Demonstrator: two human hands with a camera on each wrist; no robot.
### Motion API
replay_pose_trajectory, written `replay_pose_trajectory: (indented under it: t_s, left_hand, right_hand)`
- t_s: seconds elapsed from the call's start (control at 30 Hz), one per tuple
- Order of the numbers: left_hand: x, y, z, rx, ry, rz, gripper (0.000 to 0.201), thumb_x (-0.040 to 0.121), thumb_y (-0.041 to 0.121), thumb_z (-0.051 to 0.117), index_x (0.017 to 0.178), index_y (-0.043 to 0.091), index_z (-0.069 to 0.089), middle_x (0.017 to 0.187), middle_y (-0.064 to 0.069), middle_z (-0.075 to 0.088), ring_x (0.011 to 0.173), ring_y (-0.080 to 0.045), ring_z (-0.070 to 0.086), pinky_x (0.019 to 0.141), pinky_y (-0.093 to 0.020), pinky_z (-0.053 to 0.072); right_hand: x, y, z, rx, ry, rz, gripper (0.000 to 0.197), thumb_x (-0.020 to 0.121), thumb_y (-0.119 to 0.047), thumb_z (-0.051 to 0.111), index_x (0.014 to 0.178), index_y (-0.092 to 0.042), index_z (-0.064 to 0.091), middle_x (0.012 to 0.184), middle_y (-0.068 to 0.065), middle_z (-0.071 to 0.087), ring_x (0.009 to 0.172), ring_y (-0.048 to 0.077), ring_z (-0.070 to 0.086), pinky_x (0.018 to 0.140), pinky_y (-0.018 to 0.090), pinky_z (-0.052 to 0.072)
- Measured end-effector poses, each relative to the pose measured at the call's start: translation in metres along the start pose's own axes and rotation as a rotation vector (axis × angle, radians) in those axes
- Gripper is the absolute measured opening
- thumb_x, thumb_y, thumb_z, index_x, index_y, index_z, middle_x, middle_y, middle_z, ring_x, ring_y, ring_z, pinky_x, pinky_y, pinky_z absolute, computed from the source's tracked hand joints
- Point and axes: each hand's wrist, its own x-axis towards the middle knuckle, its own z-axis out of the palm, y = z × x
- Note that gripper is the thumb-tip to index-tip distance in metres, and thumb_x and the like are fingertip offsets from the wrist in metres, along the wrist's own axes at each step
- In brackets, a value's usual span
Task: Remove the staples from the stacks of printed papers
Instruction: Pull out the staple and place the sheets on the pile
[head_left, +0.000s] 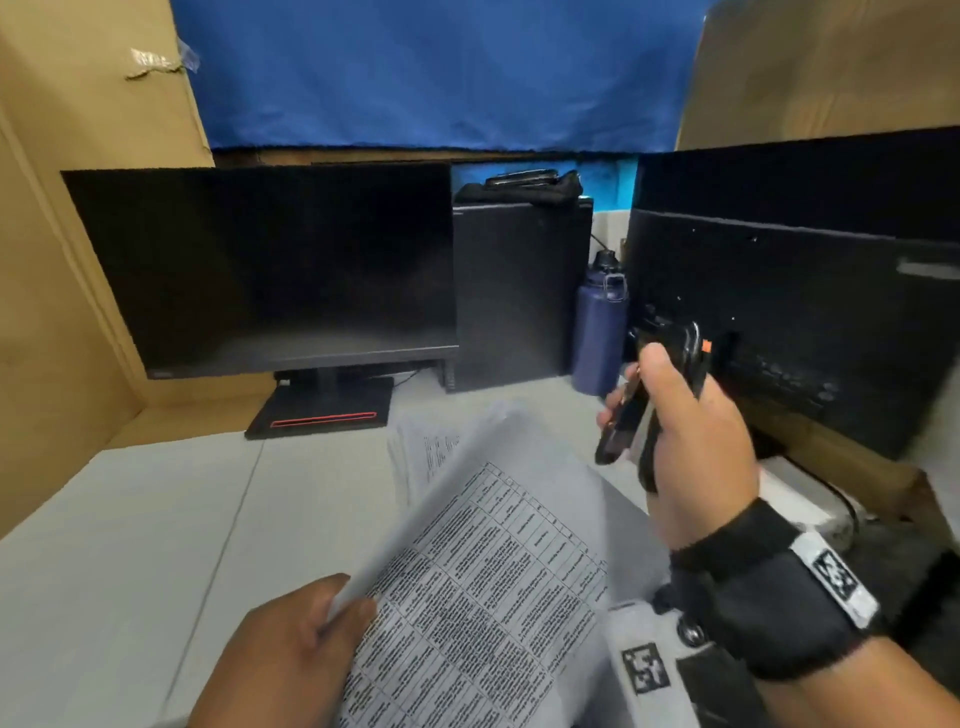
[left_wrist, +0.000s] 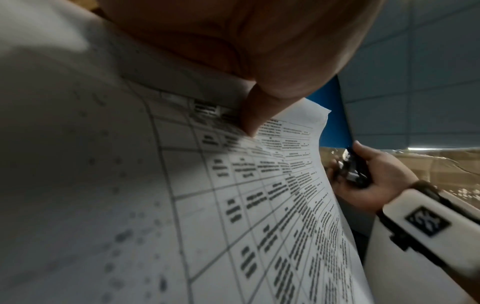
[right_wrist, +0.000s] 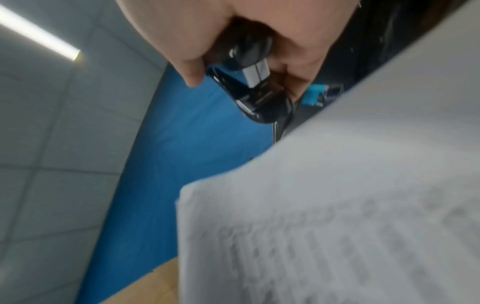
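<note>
The left hand (head_left: 280, 654) pinches a stack of printed papers (head_left: 483, 577) at its near left edge, thumb on the printed top sheet and fingers curled beneath, so the stack is lifted off the desk (head_left: 156, 519) and tilts up toward the far side. In the left wrist view the thumb (left_wrist: 257, 107) presses onto a table of small text, and the sheets bow away toward their far corner. The top sheet peels up from those beneath, and more sheets fan out behind its far edge.

The right hand (head_left: 691, 441) is raised above the right part of the desk, just right of the papers and clear of them. Its fingers are wrapped tight around a black stapler-like tool (head_left: 639, 410) with a metal inner part; the right wrist view shows its glossy black nose (right_wrist: 249, 96) pointing out past the fingers. A black wrist strap (head_left: 763, 592) with a white marker block sits on that arm.

Along the far edge of the desk stand a dark monitor (head_left: 270, 265), a black computer tower (head_left: 519, 291) and a dark blue bottle (head_left: 600, 332). A second black screen (head_left: 810, 291) stands at the right. Blue cloth (head_left: 441, 73) hangs behind, with cardboard panels (head_left: 78, 208) at the sides.
</note>
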Motion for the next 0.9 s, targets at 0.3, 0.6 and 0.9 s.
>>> replay_pose_trajectory:
  t_s: [0.3, 0.6, 0.9]
  left_hand:
    - [-0.011, 0.009, 0.017, 0.033, -0.038, 0.043, 0.016, 0.093, 0.044, 0.067, 0.079, 0.05, 0.06, 0.064, 0.003, 0.068, 0.066, -0.01, 0.066, 0.065, -0.027, 0.052]
    - [-0.013, 0.015, 0.03, 0.067, -0.087, 0.09, 0.032, 0.095, 0.043, 0.063, 0.082, 0.07, 0.052, 0.073, 0.021, 0.068, 0.069, -0.004, 0.063, 0.061, -0.018, 0.044]
    - [-0.019, 0.017, 0.035, 0.131, -0.078, 0.142, 0.024, 0.098, 0.047, 0.057, 0.074, 0.047, 0.06, 0.073, 0.008, 0.068, 0.068, -0.003, 0.062, 0.057, -0.016, 0.041]
  right_hand:
    - [-0.01, 0.019, 0.015, 0.031, 0.162, -0.083, 0.044, 0.098, -0.052, 0.049, 0.11, -0.01, 0.057, 0.08, 0.003, 0.073, 0.077, 0.024, 0.075, 0.074, 0.04, 0.06]
    - [-0.007, 0.025, 0.015, 0.033, 0.2, -0.033, 0.053, 0.103, -0.051, 0.038, 0.109, -0.003, 0.058, 0.08, 0.01, 0.071, 0.072, 0.023, 0.077, 0.075, 0.039, 0.06]
    - [-0.006, 0.041, 0.012, -0.143, 0.195, -0.075, 0.072, 0.078, -0.087, 0.039, 0.086, -0.019, 0.061, 0.079, 0.009, 0.07, 0.081, 0.03, 0.073, 0.076, 0.043, 0.058]
